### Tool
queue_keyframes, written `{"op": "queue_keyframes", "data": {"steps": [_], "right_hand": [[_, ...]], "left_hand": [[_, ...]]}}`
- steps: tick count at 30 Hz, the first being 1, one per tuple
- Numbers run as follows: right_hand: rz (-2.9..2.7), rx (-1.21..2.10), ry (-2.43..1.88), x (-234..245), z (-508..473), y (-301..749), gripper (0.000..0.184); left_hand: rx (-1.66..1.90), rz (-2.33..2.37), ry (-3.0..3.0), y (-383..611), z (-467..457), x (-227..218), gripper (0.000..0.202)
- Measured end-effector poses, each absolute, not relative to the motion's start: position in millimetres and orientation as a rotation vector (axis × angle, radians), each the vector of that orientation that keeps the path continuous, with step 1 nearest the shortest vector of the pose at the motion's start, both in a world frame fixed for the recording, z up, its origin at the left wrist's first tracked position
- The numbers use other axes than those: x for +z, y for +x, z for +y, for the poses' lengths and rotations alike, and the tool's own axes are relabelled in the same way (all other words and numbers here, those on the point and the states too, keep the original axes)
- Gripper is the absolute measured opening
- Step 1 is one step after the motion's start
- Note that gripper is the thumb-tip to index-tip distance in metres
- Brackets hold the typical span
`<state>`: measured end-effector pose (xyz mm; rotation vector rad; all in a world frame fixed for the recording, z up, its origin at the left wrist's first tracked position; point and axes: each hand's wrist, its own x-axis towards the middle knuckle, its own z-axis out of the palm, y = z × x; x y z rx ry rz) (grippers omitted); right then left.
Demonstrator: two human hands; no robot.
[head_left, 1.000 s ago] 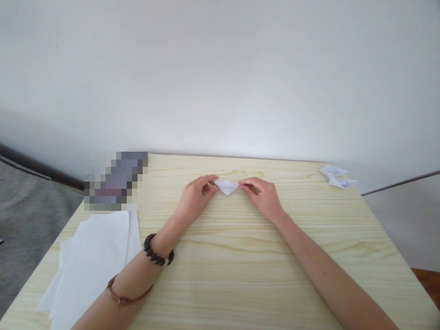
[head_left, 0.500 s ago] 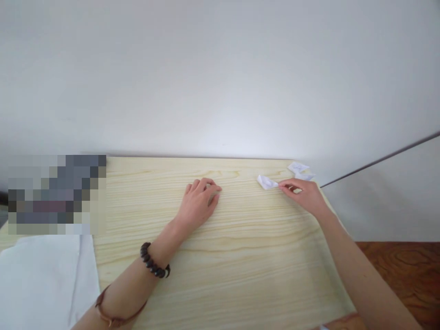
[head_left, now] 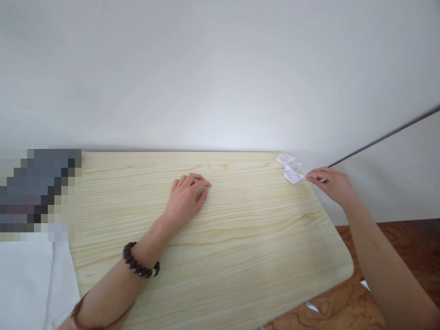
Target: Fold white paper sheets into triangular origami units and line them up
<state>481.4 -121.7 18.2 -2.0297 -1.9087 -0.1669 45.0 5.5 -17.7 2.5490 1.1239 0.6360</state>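
Observation:
My right hand (head_left: pixel 328 184) reaches to the far right corner of the pale wooden table (head_left: pixel 240 247). Its fingertips are pinched on the edge of a small folded white paper piece (head_left: pixel 294 178). Two more folded paper pieces (head_left: pixel 287 161) lie just beyond it, close together at the corner. My left hand (head_left: pixel 187 196) rests on the table near the middle, fingers curled loosely together with nothing in them. A dark bead bracelet (head_left: pixel 139 266) is on that wrist.
White paper sheets (head_left: pixel 27 284) lie at the near left edge. A blurred-out patch (head_left: pixel 37 192) covers the far left. A brown wooden surface (head_left: pixel 347 311) with small white scraps (head_left: pixel 365 284) shows below the table's right edge. A white wall stands behind.
My right hand carried the folded paper from the table's middle to the far right corner beside the other pieces. My left hand let go and stayed on the table. The view swung right.

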Motion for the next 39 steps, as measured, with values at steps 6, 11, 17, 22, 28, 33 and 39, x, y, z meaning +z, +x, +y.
{"op": "queue_keyframes", "data": {"steps": [6, 11, 17, 22, 28, 33, 39], "right_hand": [[-1.845, -0.217, -2.026, 11.4, -122.7, 473.8, 0.023], [-1.837, -0.253, -1.975, 18.6, -117.9, 436.3, 0.019], [-1.918, 0.005, -1.671, 2.9, -93.9, 358.2, 0.016], [-2.049, 0.243, -1.444, -17.1, -68.0, 276.5, 0.017], [-2.164, 0.22, -1.476, -17.3, -34.5, 187.5, 0.02], [-2.174, 0.189, -1.496, -17.7, -15.9, 151.1, 0.021], [-2.167, 0.175, -1.381, -27.2, -18.5, 153.8, 0.02]], "left_hand": [[0.654, 1.108, 2.574, 43.2, 7.1, -19.3, 0.023], [0.677, 1.131, 2.637, 44.1, 5.9, -18.9, 0.024], [0.577, 1.149, 2.756, 46.2, -4.0, -20.8, 0.034], [0.345, 1.212, 2.823, 30.0, -30.6, -16.8, 0.044], [0.114, 1.231, 2.809, -29.9, -51.2, 8.5, 0.045], [0.059, 1.808, 2.558, -110.3, -73.9, 35.4, 0.043], [-0.064, 2.121, 2.335, -175.4, -116.7, 17.4, 0.059]]}}
